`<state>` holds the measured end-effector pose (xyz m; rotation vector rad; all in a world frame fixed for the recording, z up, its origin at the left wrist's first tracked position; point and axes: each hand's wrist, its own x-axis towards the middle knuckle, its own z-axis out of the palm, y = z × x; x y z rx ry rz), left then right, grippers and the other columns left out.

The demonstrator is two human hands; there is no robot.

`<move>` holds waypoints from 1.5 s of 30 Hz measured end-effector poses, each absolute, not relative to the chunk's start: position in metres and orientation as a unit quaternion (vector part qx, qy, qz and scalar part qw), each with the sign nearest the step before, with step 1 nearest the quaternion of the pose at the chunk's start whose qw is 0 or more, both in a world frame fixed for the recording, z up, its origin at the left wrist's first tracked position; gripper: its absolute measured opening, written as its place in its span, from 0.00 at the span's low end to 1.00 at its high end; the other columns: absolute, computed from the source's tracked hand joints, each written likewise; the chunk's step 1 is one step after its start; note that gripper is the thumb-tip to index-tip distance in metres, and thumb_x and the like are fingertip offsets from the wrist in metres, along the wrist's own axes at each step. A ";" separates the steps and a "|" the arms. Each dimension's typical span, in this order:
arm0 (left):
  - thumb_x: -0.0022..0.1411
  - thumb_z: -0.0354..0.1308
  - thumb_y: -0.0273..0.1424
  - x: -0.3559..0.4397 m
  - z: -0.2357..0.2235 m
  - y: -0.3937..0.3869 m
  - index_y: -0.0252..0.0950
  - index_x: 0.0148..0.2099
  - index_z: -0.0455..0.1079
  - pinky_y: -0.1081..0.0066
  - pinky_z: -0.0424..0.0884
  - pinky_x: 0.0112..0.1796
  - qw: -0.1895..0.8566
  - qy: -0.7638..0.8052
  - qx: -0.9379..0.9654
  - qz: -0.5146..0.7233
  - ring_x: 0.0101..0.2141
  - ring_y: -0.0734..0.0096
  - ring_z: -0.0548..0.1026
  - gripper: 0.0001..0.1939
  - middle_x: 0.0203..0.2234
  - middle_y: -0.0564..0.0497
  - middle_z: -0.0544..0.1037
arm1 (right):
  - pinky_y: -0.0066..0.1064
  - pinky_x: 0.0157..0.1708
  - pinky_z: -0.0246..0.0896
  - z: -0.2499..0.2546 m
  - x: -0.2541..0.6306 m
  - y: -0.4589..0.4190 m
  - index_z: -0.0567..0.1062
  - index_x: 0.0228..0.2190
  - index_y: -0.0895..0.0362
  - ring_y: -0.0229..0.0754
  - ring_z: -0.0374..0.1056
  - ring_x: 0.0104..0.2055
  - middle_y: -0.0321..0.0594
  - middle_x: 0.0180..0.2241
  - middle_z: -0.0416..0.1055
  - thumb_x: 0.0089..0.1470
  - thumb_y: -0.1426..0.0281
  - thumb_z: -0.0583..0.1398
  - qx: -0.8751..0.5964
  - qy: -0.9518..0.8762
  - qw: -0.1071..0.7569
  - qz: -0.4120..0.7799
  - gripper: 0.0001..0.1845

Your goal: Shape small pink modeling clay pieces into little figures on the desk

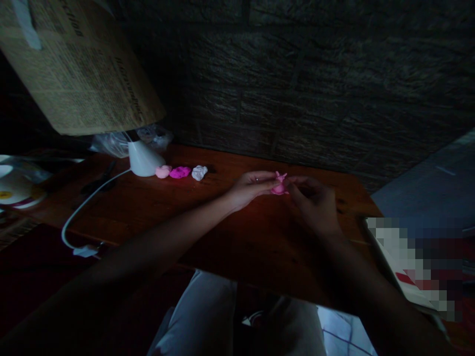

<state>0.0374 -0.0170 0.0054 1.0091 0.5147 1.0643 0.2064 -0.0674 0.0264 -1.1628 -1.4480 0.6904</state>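
Observation:
A small pink clay figure (279, 186) with pointed bits at its top is held up over the wooden table. My left hand (249, 189) grips it from the left, thumb and fingers closed on its side. From the right, my right hand (313, 198) meets the figure with thumb and finger pinched together at its edge. Whether a small piece sits in that pinch is too dark to tell. Farther left on the table lie a light pink clay lump (163, 171), a magenta clay lump (180, 172) and a white clay lump (199, 172), in a row.
A lamp with a newsprint shade (100, 74) and white base (143, 159) stands at the back left of the table (230, 232). Its white cord (69, 222) hangs over the front edge. A white cup (11, 183) is far left. A dark brick wall (297, 89) rises behind.

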 end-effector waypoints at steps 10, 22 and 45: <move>0.46 0.78 0.35 0.036 0.002 -0.013 0.35 0.43 0.83 0.53 0.73 0.55 0.709 0.223 0.474 0.472 0.44 0.62 0.82 0.20 0.46 0.44 0.84 | 0.28 0.18 0.62 0.025 0.206 -0.067 0.84 0.33 0.55 0.36 0.67 0.20 0.41 0.29 0.80 0.50 0.53 0.70 -0.494 -0.615 0.547 0.282 0.18; 0.38 0.81 0.34 0.038 0.005 -0.017 0.35 0.39 0.83 0.58 0.74 0.54 0.720 0.218 0.446 0.485 0.40 0.68 0.82 0.23 0.39 0.49 0.85 | 0.28 0.18 0.61 0.027 0.207 -0.066 0.82 0.32 0.55 0.36 0.66 0.20 0.41 0.29 0.80 0.52 0.50 0.68 -0.494 -0.614 0.545 0.287 0.20; 0.42 0.79 0.32 0.035 -0.001 -0.012 0.35 0.42 0.82 0.59 0.73 0.53 0.703 0.230 0.455 0.495 0.43 0.65 0.82 0.22 0.42 0.46 0.85 | 0.28 0.20 0.69 0.026 0.208 -0.064 0.80 0.37 0.54 0.39 0.72 0.27 0.42 0.38 0.81 0.46 0.52 0.72 -0.466 -0.602 0.533 0.370 0.23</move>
